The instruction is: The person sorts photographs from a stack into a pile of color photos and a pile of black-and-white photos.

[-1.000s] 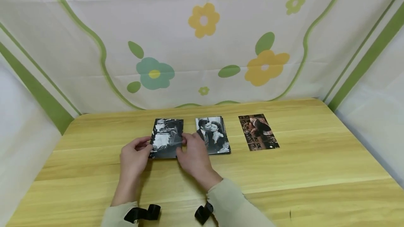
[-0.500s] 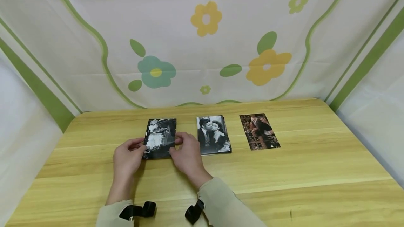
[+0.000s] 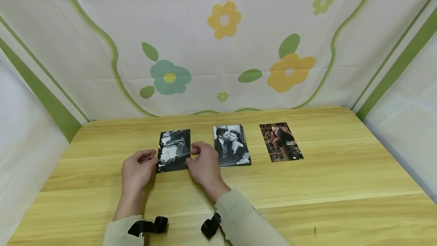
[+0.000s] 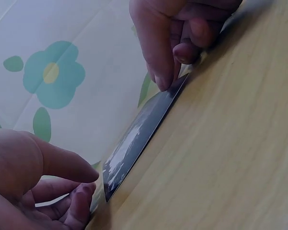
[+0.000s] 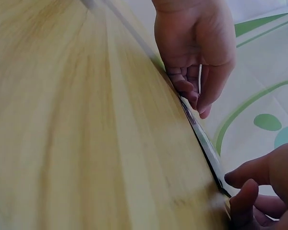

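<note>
A black-and-white photo card [image 3: 174, 150] lies on the wooden table between my two hands. At its left edge is my left hand [image 3: 138, 170], fingers loosely bent; the left wrist view shows a small gap between its thumb tip and the card [image 4: 134, 141]. My right hand [image 3: 206, 165] is by the right edge, thumb tip right at the card's side and index finger a little away from it. To the right lies a small stack of photo cards [image 3: 233, 145], topped by a black-and-white picture of a couple. Farther right is a colour photo card [image 3: 281, 142], slightly turned.
The wooden table [image 3: 324, 204] reaches back to a white cloth wall [image 3: 191, 41] printed with flowers and green lines. Cloth walls also stand at both sides. A black strap [image 3: 148, 227] is around each sleeved wrist.
Both hands and the left photo card have shifted left, away from the middle stack. The card now lies flat on the table, and the right fingers have loosened from its edge.
</note>
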A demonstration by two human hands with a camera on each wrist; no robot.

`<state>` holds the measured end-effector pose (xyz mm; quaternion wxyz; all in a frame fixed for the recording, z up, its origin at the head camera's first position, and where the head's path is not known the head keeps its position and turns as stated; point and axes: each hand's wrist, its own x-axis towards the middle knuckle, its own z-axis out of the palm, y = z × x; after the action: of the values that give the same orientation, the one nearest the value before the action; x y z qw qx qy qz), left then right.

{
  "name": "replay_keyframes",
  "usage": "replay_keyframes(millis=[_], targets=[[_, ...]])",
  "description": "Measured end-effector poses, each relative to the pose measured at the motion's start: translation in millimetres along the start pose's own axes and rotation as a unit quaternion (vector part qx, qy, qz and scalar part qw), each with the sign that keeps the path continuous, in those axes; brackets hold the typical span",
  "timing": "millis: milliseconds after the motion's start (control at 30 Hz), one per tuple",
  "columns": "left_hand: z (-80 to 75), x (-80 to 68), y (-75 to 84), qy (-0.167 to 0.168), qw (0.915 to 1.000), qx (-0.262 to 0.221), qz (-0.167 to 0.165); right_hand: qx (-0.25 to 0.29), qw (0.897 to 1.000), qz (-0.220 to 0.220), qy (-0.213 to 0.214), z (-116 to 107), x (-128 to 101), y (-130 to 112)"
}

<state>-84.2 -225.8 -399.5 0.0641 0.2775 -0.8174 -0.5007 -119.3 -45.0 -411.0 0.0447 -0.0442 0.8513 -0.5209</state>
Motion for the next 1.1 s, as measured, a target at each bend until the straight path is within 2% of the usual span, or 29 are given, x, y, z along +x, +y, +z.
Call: replay_keyframes(millis=[133,267,367,467,567,800,933,1100], targets=[[1.5,-1.3,1.0,0.009,0.9999,-0.011,-0.003,0.009,1.0,0.009,-0.007,-2,-1,-1],[1.2,-3.1,3.7,0.023,0.998,-0.054,-0.024,0.033,0.999,0.017,-0.021,-10,-6,-2],[0.8,-4.8,9.6,0.023,0.9951,-0.091,-0.032,0.046,0.998,0.004,-0.042,-27,-9,-1],[5.4,-9.3,19.2,0.006,0.9934,-0.112,-0.02,0.038,0.998,-0.019,-0.048,-51,-8,2],[16.3,-16.2,28.9,-0.021,0.9918,-0.126,-0.006,0.025,0.999,-0.023,-0.027,-76,-5,10],[47.1,-32.2,41.9,-0.066,0.9885,-0.133,0.029,0.029,0.999,0.029,0.032,-126,-3,31],[60.2,-40.1,44.0,-0.073,0.9881,-0.128,0.042,0.014,0.998,0.041,0.054,-145,-4,44],[72.6,-47.2,44.0,-0.083,0.9877,-0.122,0.053,0.004,0.996,0.052,0.071,-159,-6,55]])
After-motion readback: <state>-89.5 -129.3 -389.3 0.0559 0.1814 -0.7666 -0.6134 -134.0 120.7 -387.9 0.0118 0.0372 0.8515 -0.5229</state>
